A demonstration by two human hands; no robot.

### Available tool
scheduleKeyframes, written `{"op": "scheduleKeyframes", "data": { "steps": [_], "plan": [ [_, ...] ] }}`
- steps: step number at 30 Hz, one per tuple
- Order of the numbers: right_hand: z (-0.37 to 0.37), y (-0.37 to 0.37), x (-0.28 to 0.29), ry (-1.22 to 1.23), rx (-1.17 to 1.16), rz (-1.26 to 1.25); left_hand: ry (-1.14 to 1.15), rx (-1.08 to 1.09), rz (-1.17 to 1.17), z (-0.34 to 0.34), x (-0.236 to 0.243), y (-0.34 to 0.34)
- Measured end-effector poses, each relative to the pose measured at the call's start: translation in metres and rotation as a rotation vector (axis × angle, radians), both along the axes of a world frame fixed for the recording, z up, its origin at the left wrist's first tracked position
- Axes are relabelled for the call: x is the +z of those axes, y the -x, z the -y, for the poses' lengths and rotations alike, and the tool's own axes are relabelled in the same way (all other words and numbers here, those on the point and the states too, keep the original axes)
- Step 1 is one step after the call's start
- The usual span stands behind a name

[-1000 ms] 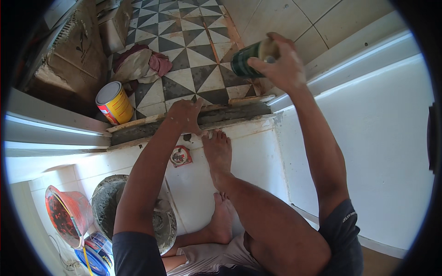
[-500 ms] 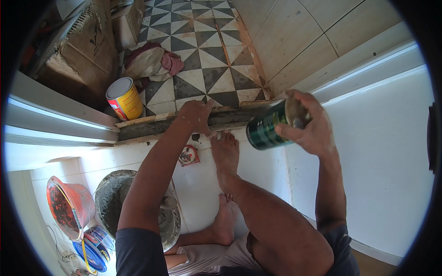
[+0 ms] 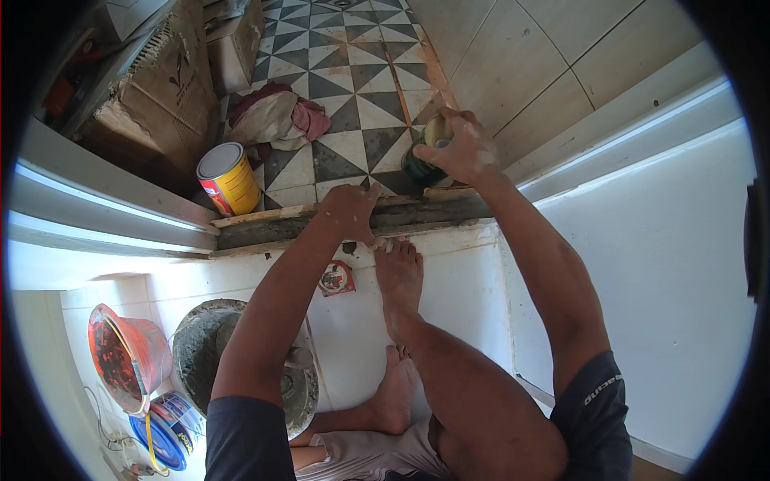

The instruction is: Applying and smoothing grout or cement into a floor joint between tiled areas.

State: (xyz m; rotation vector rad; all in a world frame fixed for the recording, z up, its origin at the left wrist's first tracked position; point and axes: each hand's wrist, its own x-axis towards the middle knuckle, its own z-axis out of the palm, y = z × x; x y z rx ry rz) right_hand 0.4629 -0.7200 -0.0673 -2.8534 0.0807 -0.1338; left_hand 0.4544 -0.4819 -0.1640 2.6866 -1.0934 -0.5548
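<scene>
Partly, the right hand (image 3: pixel 467 151) hides the green can (image 3: pixel 419 170) it grips, upper centre; half-spread left hand (image 3: pixel 351 213) seems empty; forearm (image 3: pixel 274 321) overlaps lower-left grey bucket (image 3: pixel 189 345).

Dark green can (image 3: pixel 420 170): smooth, faintly glossy side
Far-left yellow can (image 3: pixel 233 188): glossy side, dull metal lid (image 3: pixel 219 160)
Far-left cardboard box (image 3: pixel 160 108): matt brown paper, ragged edge
Rags (image 3: pixel 271 120): matt, crumpled cloth
Patterned floor tiles (image 3: pixel 337 156): smooth, smudged
Threshold mortar strip (image 3: pixel 433 210): rough, matt grey
Near-left red bucket (image 3: pixel 154 346): smooth plastic, stained inside
Mortar tub (image 3: pixel 195 345): crusted, rough
Right wall (image 3: pixel 642 248): smooth white, soft sheen
</scene>
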Motion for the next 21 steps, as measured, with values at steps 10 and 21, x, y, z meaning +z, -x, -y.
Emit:
{"op": "scheduleKeyframes", "data": {
  "steps": [10,21],
  "plan": [
    [-0.014,-0.002,-0.012,0.104,0.001,-0.249,-0.022,0.037,-0.078,-0.002,0.009,-0.002],
    [-0.064,0.0,-0.011,0.026,0.34,-0.17,0.136,0.368,-0.582,-0.028,0.003,-0.047]
  ]
}}
